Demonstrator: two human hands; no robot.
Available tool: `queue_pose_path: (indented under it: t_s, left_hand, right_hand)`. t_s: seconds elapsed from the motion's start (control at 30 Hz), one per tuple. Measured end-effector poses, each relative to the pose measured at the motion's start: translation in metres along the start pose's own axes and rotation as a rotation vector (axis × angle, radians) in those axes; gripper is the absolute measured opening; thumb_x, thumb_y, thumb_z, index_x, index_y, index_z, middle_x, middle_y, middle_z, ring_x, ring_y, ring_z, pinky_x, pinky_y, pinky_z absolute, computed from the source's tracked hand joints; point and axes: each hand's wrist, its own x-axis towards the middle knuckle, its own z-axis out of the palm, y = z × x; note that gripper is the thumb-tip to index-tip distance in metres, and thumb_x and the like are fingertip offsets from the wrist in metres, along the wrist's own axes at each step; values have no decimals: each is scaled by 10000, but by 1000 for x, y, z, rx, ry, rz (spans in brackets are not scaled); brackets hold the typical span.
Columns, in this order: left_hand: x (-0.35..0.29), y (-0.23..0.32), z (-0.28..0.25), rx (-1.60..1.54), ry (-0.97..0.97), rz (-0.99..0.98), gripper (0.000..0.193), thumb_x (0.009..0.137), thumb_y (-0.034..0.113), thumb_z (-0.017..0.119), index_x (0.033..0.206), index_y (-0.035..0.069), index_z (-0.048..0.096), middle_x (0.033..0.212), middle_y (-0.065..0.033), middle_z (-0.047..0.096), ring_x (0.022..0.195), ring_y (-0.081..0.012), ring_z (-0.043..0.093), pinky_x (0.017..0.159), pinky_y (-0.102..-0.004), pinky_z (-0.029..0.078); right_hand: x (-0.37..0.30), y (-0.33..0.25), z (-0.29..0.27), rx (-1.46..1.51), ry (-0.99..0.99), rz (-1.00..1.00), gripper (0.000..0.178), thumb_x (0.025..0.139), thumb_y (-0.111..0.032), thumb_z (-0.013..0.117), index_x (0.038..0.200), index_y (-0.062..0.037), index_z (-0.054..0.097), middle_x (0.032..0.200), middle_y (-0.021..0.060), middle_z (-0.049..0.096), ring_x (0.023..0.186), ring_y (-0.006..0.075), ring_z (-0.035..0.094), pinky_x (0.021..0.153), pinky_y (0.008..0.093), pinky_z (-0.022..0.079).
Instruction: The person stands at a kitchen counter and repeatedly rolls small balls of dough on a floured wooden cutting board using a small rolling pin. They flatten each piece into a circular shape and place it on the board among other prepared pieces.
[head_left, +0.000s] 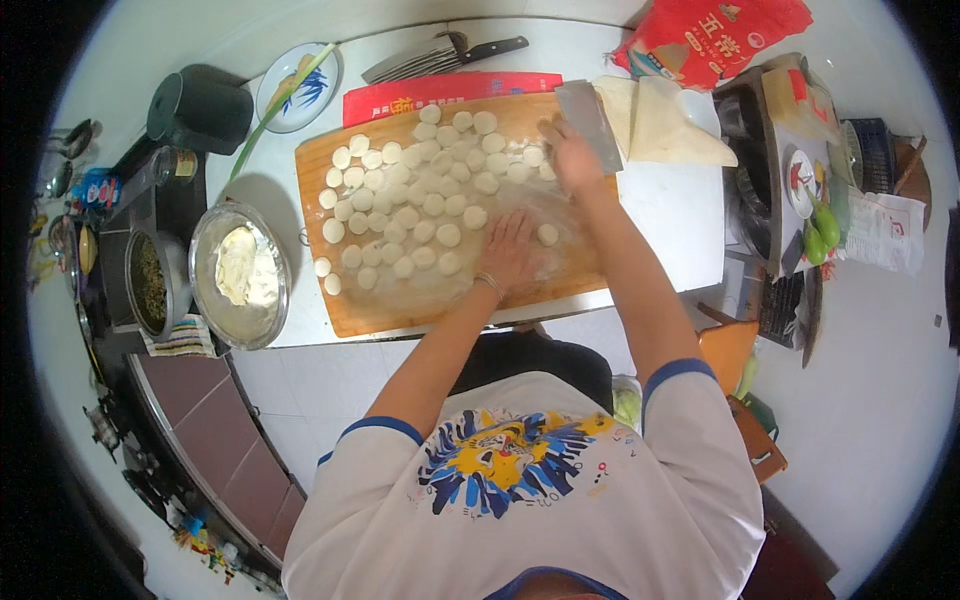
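My left hand (pixel 512 246) lies flat on the floury wooden board (pixel 450 305), fingers stretched out, at the right edge of the spread dough pieces. At the board's far right corner my right hand (pixel 574 158) is closed on a cleaver (pixel 594 125). Its wide metal blade shows beside the fingers; the handle is hidden by the hand. Many small round dough pieces (pixel 406 216) cover the left and middle of the board. One lone dough piece (pixel 547 235) sits just right of my left hand.
A metal bowl (pixel 281 290) with dough stands left of the board. Beyond are a plate (pixel 323 107) with a green onion, a knife (pixel 490 50) and a red strip (pixel 370 108). A pale cloth (pixel 680 140) and red bag (pixel 715 40) lie at right. A pot (pixel 172 275) stands far left.
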Motion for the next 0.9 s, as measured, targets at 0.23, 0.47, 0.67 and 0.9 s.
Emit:
queue_pose_path:
  t_s: [0.23,0.47,0.67,0.9]
  left_hand:
    - [-40,-36,4,56,-8,224,514,842,206,592,1318,39,496,1451,-148,421,1305,-349,415,1081,-482,341]
    - [30,-63,24,290,210,143,334,854,175,584,1178,95,603,1354,-97,522,1204,-306,507,998,-444,425]
    - [13,-45,-55,127,435,129,266,847,140,585,1105,84,617,1169,-98,608,1095,-301,552,937,-455,439]
    - [-68,-67,-75,108,418,12,342,816,132,627,1152,72,600,1197,-125,580,1121,-327,527,945,-461,427]
  right_hand:
    - [-12,5,-1,111,-11,152,316,812,-41,611,1125,-75,595,1099,198,578,968,389,606,821,485,514]
    - [-147,-65,-10,264,47,45,265,761,-11,616,1022,-55,614,952,209,592,901,406,596,756,488,502]
    - [-184,-94,51,376,-42,64,253,777,-82,660,1028,-83,623,1026,129,610,934,381,608,776,465,502]
    - [-173,-113,27,218,-238,178,268,794,-144,688,1040,-84,600,1034,139,612,958,389,609,776,479,505]
